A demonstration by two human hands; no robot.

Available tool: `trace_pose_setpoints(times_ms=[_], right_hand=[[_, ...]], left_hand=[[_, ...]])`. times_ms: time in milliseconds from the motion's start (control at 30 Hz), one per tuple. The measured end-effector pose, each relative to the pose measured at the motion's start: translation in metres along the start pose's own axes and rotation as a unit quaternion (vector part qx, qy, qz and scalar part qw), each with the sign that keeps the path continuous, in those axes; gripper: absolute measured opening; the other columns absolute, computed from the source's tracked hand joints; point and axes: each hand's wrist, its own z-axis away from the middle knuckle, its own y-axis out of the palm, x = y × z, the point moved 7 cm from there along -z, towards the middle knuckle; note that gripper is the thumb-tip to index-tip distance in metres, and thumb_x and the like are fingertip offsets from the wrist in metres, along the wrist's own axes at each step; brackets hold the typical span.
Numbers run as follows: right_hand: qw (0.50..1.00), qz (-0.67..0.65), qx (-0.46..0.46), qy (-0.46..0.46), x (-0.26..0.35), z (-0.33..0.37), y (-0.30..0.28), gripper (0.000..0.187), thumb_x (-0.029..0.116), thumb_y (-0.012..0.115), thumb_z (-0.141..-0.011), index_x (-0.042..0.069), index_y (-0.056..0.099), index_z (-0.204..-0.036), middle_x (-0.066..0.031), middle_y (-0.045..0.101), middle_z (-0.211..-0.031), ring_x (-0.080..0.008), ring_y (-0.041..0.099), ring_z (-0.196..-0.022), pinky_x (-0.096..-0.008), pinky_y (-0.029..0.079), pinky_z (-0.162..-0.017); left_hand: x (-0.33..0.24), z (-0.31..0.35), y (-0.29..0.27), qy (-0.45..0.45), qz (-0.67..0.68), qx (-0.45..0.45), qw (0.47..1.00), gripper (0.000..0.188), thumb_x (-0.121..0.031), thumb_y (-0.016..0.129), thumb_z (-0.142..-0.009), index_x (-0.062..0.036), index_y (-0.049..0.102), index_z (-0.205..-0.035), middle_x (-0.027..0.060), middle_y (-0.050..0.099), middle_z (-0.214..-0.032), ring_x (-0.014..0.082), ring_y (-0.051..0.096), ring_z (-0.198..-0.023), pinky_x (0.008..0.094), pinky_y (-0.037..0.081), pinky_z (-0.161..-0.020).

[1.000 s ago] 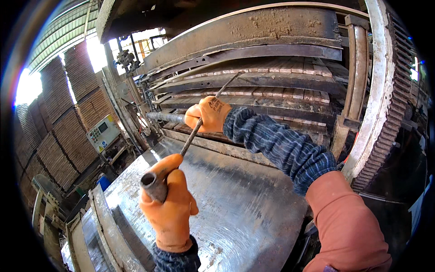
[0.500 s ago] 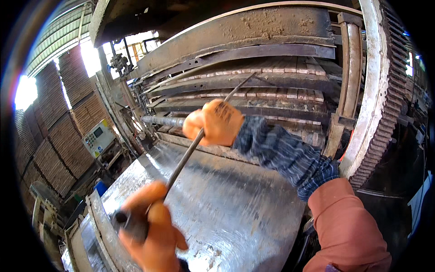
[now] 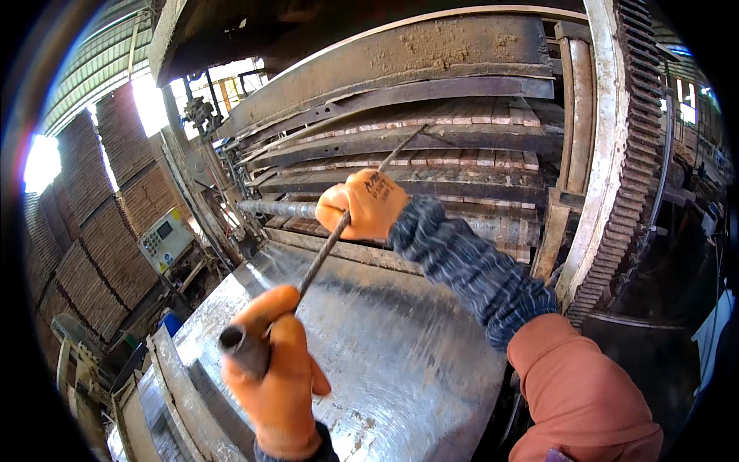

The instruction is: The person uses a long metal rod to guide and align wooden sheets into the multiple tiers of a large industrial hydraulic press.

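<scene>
Both my hands wear orange gloves and hold one long thin metal rod (image 3: 322,258). My left hand (image 3: 285,377), low in view, is closed around its short tubular cross handle (image 3: 250,356). Farther along, my right hand (image 3: 368,204) grips the shaft with curled fingers. The rod's far tip reaches the front of a multi-level press (image 3: 469,185), against one of its dark crossbeams. Rows of wooden pieces (image 3: 462,114) lie in layers between the beams. A round metal bar (image 3: 277,208) runs to the right hand; whether they touch I cannot tell.
Below the rod lies a smooth, scuffed metal plate (image 3: 369,354). A toothed upright post (image 3: 616,154) stands at the right. At the left are a control box (image 3: 167,240) and tall stacks of brown sheets (image 3: 104,223).
My left hand and the rod's handle have moved up and to the right. My right hand keeps its grip on the shaft. The whole view has shifted slightly.
</scene>
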Motion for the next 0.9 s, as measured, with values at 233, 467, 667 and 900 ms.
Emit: trace_pose_setpoints(times_ms=[233,467,667,900], right_hand=[[0.999,-0.001,0.014,0.047,-0.028,0.015,-0.008,0.015,0.023,0.061,-0.082,0.010,0.065,-0.075,-0.0146,0.063,-0.066,-0.0354,0.062,-0.057,-0.0398,0.048,-0.053],[0.998,-0.015,-0.060,0.027,-0.022,0.024,-0.015,0.012,0.021,0.063,-0.080,0.011,0.068,-0.074,-0.0153,0.064,-0.067,-0.0357,0.063,-0.059,-0.0405,0.049,-0.055],[0.999,0.017,0.018,0.029,0.009,0.014,-0.020,0.018,0.030,0.062,-0.082,0.015,0.067,-0.073,-0.0116,0.063,-0.064,-0.0342,0.063,-0.058,-0.0422,0.051,-0.058],[0.995,0.032,-0.038,0.088,-0.015,0.043,-0.041,0.023,0.029,0.063,-0.081,0.010,0.067,-0.069,-0.0135,0.065,-0.067,-0.0337,0.064,-0.060,-0.0429,0.052,-0.059]], left_hand=[[0.016,-0.005,0.017,-0.026,0.029,0.015,0.999,0.022,0.001,0.056,-0.088,0.0063,0.064,-0.108,0.0102,0.061,-0.068,0.0126,0.049,-0.035,0.0244,0.036,-0.032],[0.007,0.004,0.020,0.000,0.009,0.008,1.000,0.023,0.004,0.053,-0.087,0.0061,0.064,-0.108,0.0135,0.063,-0.073,0.0136,0.049,-0.035,0.0241,0.037,-0.032],[-0.002,0.022,-0.002,-0.018,0.001,-0.028,0.999,0.024,0.003,0.054,-0.086,0.0065,0.063,-0.107,0.0142,0.064,-0.075,0.0144,0.048,-0.035,0.0248,0.035,-0.030],[0.014,0.017,0.021,-0.057,0.058,0.010,0.997,0.022,0.004,0.054,-0.086,0.0055,0.064,-0.105,0.0135,0.063,-0.072,0.0144,0.049,-0.035,0.0248,0.036,-0.032]])
